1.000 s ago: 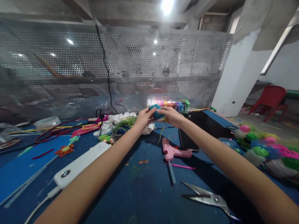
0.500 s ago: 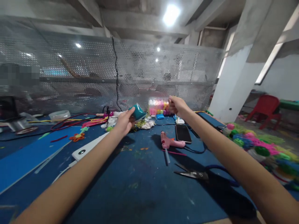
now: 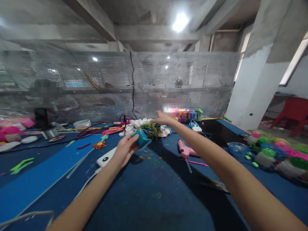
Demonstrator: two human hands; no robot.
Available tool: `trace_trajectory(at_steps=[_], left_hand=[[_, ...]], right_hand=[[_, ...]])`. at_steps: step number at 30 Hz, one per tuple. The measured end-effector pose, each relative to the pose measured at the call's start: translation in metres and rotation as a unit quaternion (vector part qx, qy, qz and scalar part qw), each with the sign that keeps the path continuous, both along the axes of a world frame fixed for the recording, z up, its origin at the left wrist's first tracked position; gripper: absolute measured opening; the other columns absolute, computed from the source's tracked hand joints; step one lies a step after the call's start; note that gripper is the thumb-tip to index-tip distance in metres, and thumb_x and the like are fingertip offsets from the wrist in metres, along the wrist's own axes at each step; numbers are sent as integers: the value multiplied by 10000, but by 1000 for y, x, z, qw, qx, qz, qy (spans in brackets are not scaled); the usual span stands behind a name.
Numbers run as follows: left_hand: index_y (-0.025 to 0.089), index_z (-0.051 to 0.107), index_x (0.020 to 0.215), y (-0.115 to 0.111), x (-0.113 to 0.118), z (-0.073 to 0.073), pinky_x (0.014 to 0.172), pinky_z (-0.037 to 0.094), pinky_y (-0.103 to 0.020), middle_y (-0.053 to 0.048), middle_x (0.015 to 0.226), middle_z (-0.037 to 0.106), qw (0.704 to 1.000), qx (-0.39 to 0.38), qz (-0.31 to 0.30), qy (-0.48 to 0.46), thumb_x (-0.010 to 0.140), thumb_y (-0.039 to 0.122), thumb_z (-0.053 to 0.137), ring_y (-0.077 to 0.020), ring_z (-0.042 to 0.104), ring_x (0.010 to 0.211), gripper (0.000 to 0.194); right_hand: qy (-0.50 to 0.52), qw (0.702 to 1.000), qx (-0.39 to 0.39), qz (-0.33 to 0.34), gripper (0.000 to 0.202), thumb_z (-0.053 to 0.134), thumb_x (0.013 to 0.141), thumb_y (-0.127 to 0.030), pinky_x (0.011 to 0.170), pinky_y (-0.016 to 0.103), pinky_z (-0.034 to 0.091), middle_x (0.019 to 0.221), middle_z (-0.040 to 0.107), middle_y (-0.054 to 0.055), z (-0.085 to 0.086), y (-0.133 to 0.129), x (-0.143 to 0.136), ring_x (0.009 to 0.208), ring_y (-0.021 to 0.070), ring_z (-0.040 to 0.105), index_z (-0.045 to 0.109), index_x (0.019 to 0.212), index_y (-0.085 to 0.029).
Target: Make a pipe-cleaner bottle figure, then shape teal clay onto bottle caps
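Observation:
My left hand (image 3: 125,150) is closed around a small teal packet (image 3: 141,139), shiny like plastic film, held above the table left of centre. Farther back, my right hand (image 3: 163,118) reaches out with its fingers apart and nothing visible in them. It hovers by a heap of green stringy material (image 3: 154,129) and white lumps. Just right of it lies a row of colourful packets (image 3: 184,114) in clear wrapping. A pink glue gun (image 3: 185,149) rests below my right forearm. Scissors (image 3: 214,183) lie partly hidden under that arm.
A white power bank (image 3: 106,158) with a cable lies left of my left hand, near a blue board (image 3: 48,176) and an orange pipe-cleaner flower (image 3: 99,144). Yarn-topped tubs (image 3: 266,157) stand at right. A perforated metal screen (image 3: 154,80) borders the table's back.
My right hand has moved left from the colourful packets towards the green heap, and its fingers have opened. The teal packet stays in my left hand, now lower. The view has shifted.

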State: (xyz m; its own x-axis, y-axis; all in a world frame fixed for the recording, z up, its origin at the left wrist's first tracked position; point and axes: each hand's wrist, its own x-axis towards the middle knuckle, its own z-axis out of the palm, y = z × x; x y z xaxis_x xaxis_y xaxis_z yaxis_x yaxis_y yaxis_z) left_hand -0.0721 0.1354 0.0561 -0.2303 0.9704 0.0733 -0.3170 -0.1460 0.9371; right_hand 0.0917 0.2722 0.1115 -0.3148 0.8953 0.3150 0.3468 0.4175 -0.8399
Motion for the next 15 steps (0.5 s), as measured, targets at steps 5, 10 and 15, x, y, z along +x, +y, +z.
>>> trace_trajectory(at_steps=[5,10,15], left_hand=[[133,693,857,-3,22,-20,624,532,-230,-70,795,718,996,-25,-76,-25,624,158,783,-144,659,671,251],[135,707,785,-8,50,-24,597,500,-206,-57,762,710,994,-18,-98,-33,599,236,809,-117,626,629,235],[124,699,771,-1,54,-15,606,512,-236,-60,751,710,998,-17,-50,-29,547,187,826,-138,636,637,264]], right_hand=[[-60,998,31,14,366,602,794,-452,848,332,419,1006,633,124,-25,-52,8,965,232,584,585,981,-138],[-140,988,35,49,258,602,789,-429,611,272,425,731,641,32,-51,-119,35,689,183,605,612,789,-171],[-144,988,63,3,331,632,782,-397,734,308,474,956,654,90,-60,-109,51,864,213,629,589,996,-148]])
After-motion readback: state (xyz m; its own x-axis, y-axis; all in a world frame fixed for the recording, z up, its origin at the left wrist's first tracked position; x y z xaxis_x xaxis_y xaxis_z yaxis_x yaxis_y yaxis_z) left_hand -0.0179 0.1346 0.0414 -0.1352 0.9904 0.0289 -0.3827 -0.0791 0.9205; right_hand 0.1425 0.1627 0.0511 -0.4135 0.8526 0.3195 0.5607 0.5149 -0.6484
